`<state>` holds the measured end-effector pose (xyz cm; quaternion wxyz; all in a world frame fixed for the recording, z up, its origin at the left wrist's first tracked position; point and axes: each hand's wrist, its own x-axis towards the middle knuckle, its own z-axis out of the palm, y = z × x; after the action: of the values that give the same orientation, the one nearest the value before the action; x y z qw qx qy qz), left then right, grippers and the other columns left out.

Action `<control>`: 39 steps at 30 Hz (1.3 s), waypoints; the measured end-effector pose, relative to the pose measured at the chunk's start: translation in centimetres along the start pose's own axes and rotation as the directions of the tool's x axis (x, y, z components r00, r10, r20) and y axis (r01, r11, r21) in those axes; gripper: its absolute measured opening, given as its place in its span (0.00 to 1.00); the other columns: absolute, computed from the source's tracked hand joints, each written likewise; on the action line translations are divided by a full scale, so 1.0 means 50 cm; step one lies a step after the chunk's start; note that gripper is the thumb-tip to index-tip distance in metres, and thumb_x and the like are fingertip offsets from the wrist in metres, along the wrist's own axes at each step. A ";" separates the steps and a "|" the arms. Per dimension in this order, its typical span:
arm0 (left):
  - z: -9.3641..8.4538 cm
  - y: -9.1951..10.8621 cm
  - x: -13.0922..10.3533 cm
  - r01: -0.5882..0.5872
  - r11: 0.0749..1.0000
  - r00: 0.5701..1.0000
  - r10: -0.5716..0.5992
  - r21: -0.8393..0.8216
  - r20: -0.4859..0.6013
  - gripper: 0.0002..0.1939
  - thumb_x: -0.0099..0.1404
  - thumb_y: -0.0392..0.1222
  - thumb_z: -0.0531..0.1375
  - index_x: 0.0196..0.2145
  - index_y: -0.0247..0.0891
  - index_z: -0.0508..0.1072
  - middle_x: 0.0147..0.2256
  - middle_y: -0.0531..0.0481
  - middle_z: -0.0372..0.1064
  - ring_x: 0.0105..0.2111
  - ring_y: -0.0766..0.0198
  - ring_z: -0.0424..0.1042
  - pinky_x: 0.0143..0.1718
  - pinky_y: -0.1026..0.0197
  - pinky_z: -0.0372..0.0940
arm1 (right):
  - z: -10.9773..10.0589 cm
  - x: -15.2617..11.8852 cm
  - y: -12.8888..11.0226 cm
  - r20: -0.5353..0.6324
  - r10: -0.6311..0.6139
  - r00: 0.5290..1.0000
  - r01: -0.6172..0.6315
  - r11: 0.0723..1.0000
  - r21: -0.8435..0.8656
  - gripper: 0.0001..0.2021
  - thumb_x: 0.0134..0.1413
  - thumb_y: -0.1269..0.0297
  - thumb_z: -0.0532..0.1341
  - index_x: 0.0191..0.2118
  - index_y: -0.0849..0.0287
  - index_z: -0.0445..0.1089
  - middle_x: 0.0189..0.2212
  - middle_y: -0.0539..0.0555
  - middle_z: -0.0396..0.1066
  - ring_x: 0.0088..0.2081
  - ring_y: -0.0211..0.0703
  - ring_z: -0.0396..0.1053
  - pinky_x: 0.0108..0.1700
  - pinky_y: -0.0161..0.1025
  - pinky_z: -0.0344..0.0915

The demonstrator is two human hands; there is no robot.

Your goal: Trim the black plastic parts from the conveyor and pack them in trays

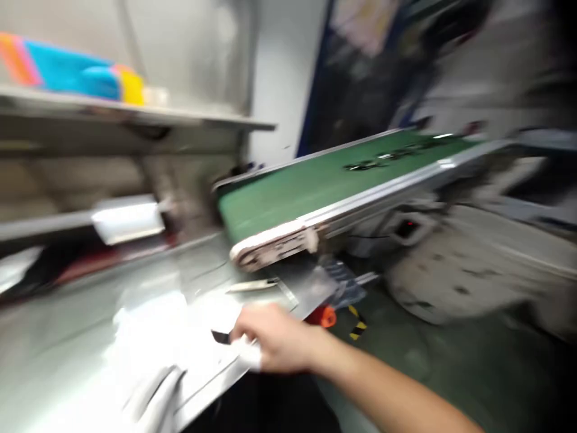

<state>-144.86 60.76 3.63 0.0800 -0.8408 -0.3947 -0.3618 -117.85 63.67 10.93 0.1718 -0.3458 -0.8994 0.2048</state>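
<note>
My right hand point(277, 338) is bare and reaches over the front edge of the bright worktable point(198, 249). Its fingers are closed on a small dark flat piece point(220, 337) that sticks out to the left; the blur hides what kind it is. Something white point(250, 353) shows under the fingers, perhaps cloth or a finger cover. At the bottom left, a smeared pale shape looks like my left hand point(157, 400) in a light glove, low over the table. Its fingers cannot be made out. A pale slim tool with a dark tip point(255, 285) lies beyond my right hand.
A green conveyor belt point(288, 189) carries several small dark parts point(383, 157). Above the table runs a shelf point(202, 117) with a blue and yellow object point(81, 72). An orange item point(323, 316) sits by the table edge. A large pale rounded shape point(478, 270) stands at right.
</note>
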 end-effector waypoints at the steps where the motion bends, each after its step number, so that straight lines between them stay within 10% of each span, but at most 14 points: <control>1: -0.036 0.018 -0.049 0.066 0.995 0.996 -0.070 0.071 0.053 0.18 0.74 0.42 0.59 0.59 0.44 0.76 0.56 0.41 0.77 0.52 0.47 0.77 0.53 0.43 0.72 | -0.004 0.021 -0.004 -0.033 -0.002 0.999 0.002 1.000 0.000 0.14 0.48 0.76 0.67 0.43 0.61 0.74 0.38 0.51 0.75 0.37 0.41 0.71 0.38 0.36 0.63; 5: -0.091 0.067 -0.095 0.296 0.937 0.928 -0.328 0.185 0.178 0.17 0.73 0.31 0.59 0.57 0.40 0.76 0.60 0.45 0.74 0.56 0.46 0.73 0.53 0.38 0.69 | -0.023 0.133 -0.043 0.107 -0.040 0.993 0.056 0.987 -0.153 0.15 0.49 0.79 0.63 0.43 0.60 0.73 0.38 0.52 0.74 0.36 0.43 0.69 0.35 0.39 0.54; 11: -0.087 0.068 -0.084 0.328 0.938 0.924 -0.343 0.111 0.166 0.18 0.70 0.30 0.61 0.56 0.35 0.77 0.59 0.45 0.75 0.57 0.44 0.71 0.55 0.38 0.66 | 0.014 0.250 -0.109 0.410 -0.038 0.911 0.233 0.869 -0.437 0.12 0.56 0.74 0.59 0.46 0.62 0.72 0.39 0.54 0.73 0.32 0.46 0.69 0.27 0.42 0.41; 26: -0.089 0.067 -0.086 0.391 0.915 0.899 -0.403 0.099 0.170 0.18 0.72 0.35 0.59 0.58 0.39 0.76 0.58 0.53 0.77 0.54 0.50 0.74 0.50 0.42 0.62 | 0.076 0.293 -0.114 0.515 -0.109 0.850 0.376 0.810 -0.450 0.06 0.60 0.78 0.56 0.37 0.62 0.68 0.32 0.55 0.68 0.24 0.43 0.63 0.23 0.42 0.40; 32: -0.095 0.067 -0.087 0.397 0.914 0.906 -0.405 0.082 0.125 0.16 0.72 0.33 0.60 0.55 0.40 0.76 0.56 0.50 0.78 0.53 0.49 0.74 0.51 0.43 0.62 | 0.078 0.274 -0.097 0.427 -0.083 0.900 0.285 0.856 -0.433 0.07 0.61 0.76 0.57 0.41 0.62 0.71 0.35 0.55 0.72 0.27 0.46 0.67 0.24 0.43 0.42; 36: -0.112 0.063 -0.093 0.459 0.888 0.887 -0.457 -0.016 0.068 0.14 0.74 0.30 0.59 0.54 0.41 0.74 0.50 0.49 0.80 0.51 0.51 0.74 0.51 0.44 0.62 | 0.046 0.185 -0.023 0.155 -0.009 0.988 0.057 0.948 -0.312 0.07 0.69 0.66 0.60 0.46 0.61 0.73 0.40 0.55 0.73 0.36 0.47 0.71 0.32 0.43 0.59; 39: -0.120 0.065 -0.098 0.507 0.855 0.860 -0.509 -0.107 0.008 0.14 0.74 0.30 0.59 0.53 0.44 0.74 0.49 0.49 0.79 0.52 0.53 0.73 0.52 0.44 0.65 | 0.028 0.103 0.054 -0.088 0.097 0.991 -0.118 0.952 -0.283 0.16 0.60 0.77 0.59 0.52 0.64 0.73 0.46 0.58 0.73 0.46 0.50 0.71 0.47 0.43 0.68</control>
<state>-147.86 53.10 5.17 -0.0588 -0.7059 -0.5821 -0.3993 -120.64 68.71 9.29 0.1409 -0.4227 -0.8927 0.0680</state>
